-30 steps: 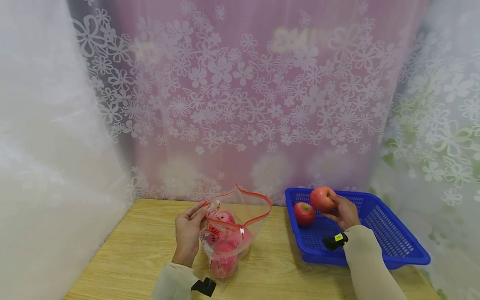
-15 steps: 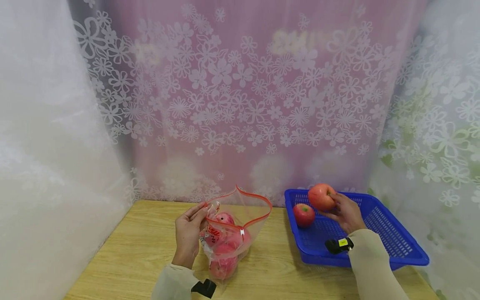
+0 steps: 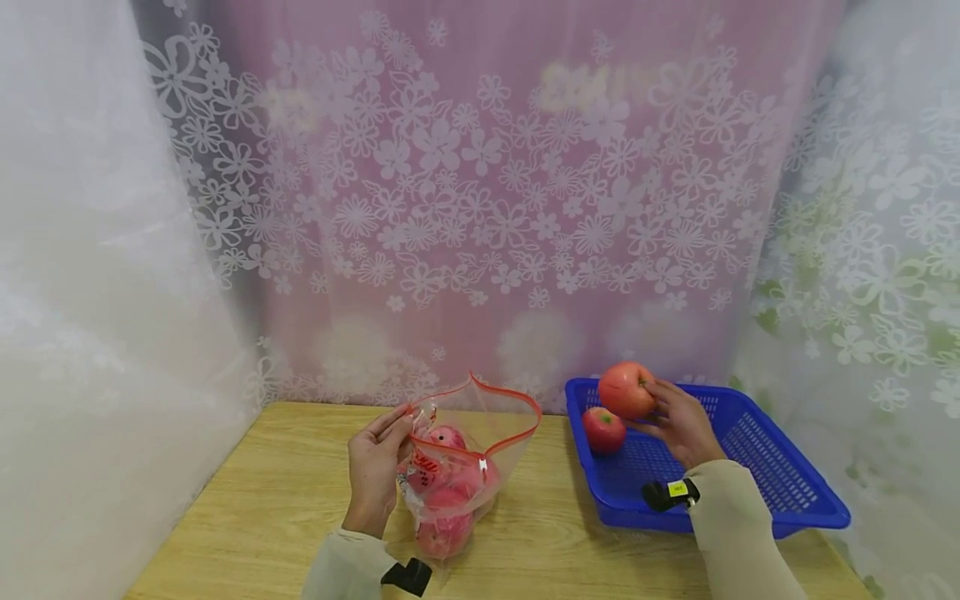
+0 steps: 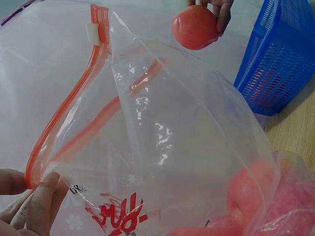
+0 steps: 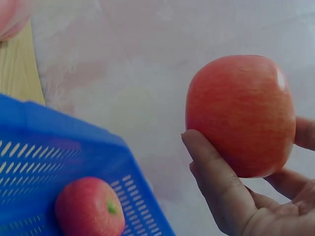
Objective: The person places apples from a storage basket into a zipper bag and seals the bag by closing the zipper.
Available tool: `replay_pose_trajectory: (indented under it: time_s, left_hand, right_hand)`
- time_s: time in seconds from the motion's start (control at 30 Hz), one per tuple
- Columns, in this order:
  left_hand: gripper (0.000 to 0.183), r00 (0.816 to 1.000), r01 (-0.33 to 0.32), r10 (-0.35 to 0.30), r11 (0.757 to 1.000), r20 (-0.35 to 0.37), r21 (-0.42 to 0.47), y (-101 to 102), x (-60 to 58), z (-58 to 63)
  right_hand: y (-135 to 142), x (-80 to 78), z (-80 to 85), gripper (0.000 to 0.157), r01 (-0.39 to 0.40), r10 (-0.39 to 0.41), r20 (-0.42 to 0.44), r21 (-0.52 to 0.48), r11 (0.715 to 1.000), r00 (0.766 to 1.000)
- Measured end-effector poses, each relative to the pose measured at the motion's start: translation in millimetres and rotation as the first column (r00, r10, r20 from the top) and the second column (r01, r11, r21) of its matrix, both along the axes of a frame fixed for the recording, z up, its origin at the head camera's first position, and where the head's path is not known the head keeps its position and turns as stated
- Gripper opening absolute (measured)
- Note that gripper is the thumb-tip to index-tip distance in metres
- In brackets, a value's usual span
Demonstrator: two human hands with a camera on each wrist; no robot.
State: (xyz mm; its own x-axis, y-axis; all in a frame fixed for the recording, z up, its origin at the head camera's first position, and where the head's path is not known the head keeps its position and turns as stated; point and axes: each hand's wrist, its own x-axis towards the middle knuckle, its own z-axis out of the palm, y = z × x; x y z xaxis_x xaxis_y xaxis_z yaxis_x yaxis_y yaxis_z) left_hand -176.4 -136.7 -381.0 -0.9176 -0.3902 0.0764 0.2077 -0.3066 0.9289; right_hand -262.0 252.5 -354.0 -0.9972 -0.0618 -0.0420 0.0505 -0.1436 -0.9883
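My left hand [image 3: 375, 467] pinches the rim of a clear zip bag [image 3: 510, 475] with a red zip edge and a white slider. The bag's mouth gapes, and several red apples [image 3: 444, 533] lie in its lower part. In the left wrist view the fingers [image 4: 43, 199] hold one corner of the red zip strip [image 4: 69, 108]. My right hand [image 3: 682, 425] grips a red apple [image 3: 627, 390] above the left part of a blue basket [image 3: 750, 508]. The right wrist view shows this apple [image 5: 241, 115] between thumb and fingers. Below it, another apple [image 3: 603, 431] sits in the basket.
The wooden table [image 3: 247, 500] carries both the bag and the basket, with the bag left of the basket. A pink flowered curtain [image 3: 480, 208] hangs behind. White sheets [image 3: 112, 292] stand at both sides.
My right hand has raised the apple slightly and carried it a little to the left over the basket. The left hand keeps its hold on the bag, almost still.
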Motion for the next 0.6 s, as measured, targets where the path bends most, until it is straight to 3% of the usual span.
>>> replay_pose_trajectory:
  time_s: [0.6]
  left_hand:
    - [0.033,1.0,0.002,-0.002,1.0,-0.013,0.006,0,-1.7,-2.0]
  right_hand:
    - [-24,11.6,17.7,0.067,-0.089,0.089,-0.076,0.014,0.996,0.993]
